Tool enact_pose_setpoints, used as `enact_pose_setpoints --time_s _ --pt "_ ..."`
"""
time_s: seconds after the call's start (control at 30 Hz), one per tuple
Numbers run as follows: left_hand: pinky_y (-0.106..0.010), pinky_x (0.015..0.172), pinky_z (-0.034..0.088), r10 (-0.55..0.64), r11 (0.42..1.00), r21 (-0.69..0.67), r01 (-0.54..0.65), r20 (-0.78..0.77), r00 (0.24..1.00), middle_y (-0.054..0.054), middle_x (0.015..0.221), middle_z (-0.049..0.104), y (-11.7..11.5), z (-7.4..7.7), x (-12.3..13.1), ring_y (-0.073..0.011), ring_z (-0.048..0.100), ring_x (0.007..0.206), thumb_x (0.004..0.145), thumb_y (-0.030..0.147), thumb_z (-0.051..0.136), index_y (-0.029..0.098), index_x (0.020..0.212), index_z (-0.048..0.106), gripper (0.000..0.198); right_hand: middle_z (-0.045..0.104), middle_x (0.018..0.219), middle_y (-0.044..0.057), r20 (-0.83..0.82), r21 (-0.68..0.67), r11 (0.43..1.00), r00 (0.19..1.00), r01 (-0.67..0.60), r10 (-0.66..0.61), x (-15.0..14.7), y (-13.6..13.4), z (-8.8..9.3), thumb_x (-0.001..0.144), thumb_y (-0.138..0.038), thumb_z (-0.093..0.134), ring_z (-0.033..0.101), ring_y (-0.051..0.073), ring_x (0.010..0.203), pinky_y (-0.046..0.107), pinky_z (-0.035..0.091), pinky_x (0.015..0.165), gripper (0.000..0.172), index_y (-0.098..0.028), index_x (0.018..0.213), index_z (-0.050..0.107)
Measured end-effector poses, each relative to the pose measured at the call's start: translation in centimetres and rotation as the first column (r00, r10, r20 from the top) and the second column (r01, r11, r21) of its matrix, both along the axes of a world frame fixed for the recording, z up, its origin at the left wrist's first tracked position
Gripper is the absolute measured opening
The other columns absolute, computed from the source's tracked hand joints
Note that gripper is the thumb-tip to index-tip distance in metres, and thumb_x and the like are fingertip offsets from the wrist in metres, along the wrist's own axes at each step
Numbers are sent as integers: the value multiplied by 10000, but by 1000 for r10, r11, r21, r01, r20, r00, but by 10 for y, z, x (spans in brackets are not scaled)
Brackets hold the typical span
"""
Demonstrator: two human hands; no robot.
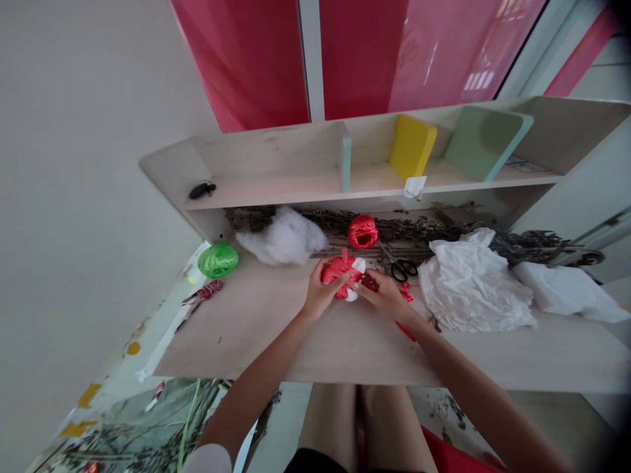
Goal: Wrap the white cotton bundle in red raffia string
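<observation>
Both my hands meet over the middle of a pale wooden desk. My left hand is closed round a small white object wrapped in red plastic ribbon. My right hand pinches the red ribbon right beside that bundle, and a red strand trails down under my right wrist. Just behind my hands lie a red ribbon ball and black-handled scissors.
White stuffing and a green ribbon ball lie at the left back. Crumpled white sheets cover the right. Dry twigs line the back under a shelf with yellow and green dividers. A red-white cord lies at the left edge.
</observation>
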State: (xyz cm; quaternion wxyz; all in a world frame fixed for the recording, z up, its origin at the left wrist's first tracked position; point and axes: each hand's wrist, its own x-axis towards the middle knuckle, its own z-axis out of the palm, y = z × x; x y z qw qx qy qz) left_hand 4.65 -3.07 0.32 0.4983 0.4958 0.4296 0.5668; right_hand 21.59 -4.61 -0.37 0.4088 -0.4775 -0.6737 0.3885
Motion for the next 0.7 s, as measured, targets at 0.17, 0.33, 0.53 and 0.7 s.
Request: enact_pose_setpoints --time_s 0.17,0.33,0.53,0.7 --pt "-309 869 467 -108 993 -44 105 -73 991 -69 1030 667 -3 5 -4 -210 612 952 577 412 831 165 1036 624 561 619 785 17 2 1 997 997 -71 71 7 7 -7 792 -488 652 519 153 679 255 402 642 360 -153 925 658" --pt "-256 758 456 -60 998 -7 60 -125 990 -19 811 649 -2 -2 -4 -155 586 781 697 556 713 165 840 626 425 595 737 -1 -9 -21 994 994 -108 108 6 5 -4 789 -488 657 504 140 656 241 392 621 337 -156 848 650" --pt "-339 858 489 -153 949 -235 211 242 958 -89 970 710 4 -3 -7 -227 647 940 719 769 520 184 943 681 647 614 750 22 -47 -36 998 998 -45 43 5 5 0 797 -518 640 531 156 688 263 431 653 355 -165 826 639" --pt "-349 927 476 -342 875 -219 432 353 871 -98 1250 644 1 6 -13 -264 617 1114 604 404 846 233 1208 610 671 678 873 62 -135 -86 995 990 -40 29 10 9 1 791 -583 613 602 210 811 303 482 719 417 -186 897 680"
